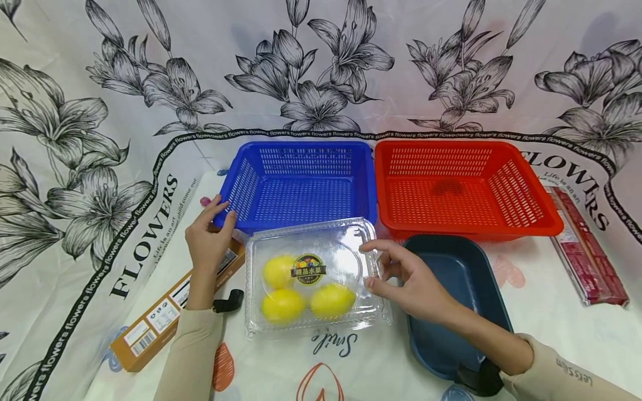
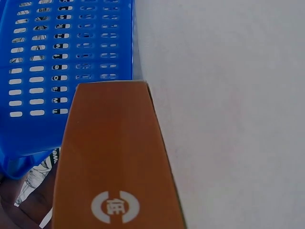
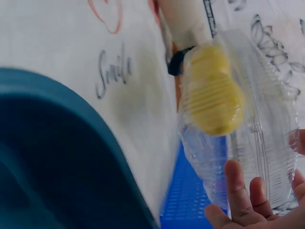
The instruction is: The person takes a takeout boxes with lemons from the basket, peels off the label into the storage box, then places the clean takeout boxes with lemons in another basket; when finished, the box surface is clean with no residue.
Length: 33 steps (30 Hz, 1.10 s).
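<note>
My left hand grips the near left corner of the blue plastic basket, with thumb and fingers at its rim. In the left wrist view, parts of the fingers show below the basket's edge, partly hidden by a long orange-brown box. My right hand holds the right end of a clear plastic fruit box between thumb and fingers. Through its lid show three lemons and a round dark label. The fruit box overlaps the basket's front edge in the head view.
To the right of the blue basket stands a red basket. A dark blue tray sits under my right forearm. The brown carton lies slantwise under my left wrist. Red packets lie at the far right. A flowered cloth hangs behind.
</note>
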### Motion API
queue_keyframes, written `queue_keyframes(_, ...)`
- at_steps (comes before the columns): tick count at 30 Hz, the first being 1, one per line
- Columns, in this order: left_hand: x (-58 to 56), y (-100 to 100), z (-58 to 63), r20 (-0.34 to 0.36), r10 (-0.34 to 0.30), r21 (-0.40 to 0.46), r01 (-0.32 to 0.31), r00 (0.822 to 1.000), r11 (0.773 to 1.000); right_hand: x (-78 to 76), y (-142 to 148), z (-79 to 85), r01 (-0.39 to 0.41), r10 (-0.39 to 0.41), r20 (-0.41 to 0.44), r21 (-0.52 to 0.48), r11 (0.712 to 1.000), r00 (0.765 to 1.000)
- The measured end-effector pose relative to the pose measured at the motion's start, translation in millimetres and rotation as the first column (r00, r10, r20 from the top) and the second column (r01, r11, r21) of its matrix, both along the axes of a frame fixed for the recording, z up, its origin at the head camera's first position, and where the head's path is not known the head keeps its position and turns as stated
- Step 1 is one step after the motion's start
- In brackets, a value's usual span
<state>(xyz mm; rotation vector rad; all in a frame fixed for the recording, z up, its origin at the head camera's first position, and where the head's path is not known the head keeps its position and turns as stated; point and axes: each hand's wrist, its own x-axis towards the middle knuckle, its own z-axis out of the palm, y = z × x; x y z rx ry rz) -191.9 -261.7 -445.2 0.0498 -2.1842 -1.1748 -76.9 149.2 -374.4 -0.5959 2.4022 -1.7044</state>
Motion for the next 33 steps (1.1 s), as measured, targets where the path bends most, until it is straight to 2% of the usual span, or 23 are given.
queue_keyframes(11,1.4,-1,-1.1,0.012,-0.002,0.001,0.002,1.0,1.0,4.5,0,-19.7,0.038,-0.042,0.093,0.042,0.998,0.995)
queue_keyframes(18,1.5,-2,-0.5,0.019,0.002,0.0,-0.002,1.0,1.0,1.5,-1,-19.6,0.043,-0.063,0.153,0.132,0.99,0.986)
queue_keyframes(24,3.9,-2,-3.4,0.005,-0.006,0.007,0.006,1.0,1.0,-3.5,-2,-19.2,0.017,-0.059,0.239,0.177,0.984,0.969)
queue_keyframes(28,1.5,-2,-2.2,-0.004,-0.018,0.003,0.018,1.0,1.0,-9.0,4,-18.2,-0.031,-0.02,0.212,0.233,0.972,0.977)
queue_keyframes(33,0.2,0,0.0,0.016,-0.005,0.004,0.005,1.0,1.0,-13.5,9,-16.9,-0.083,0.034,0.144,0.349,0.933,0.989)
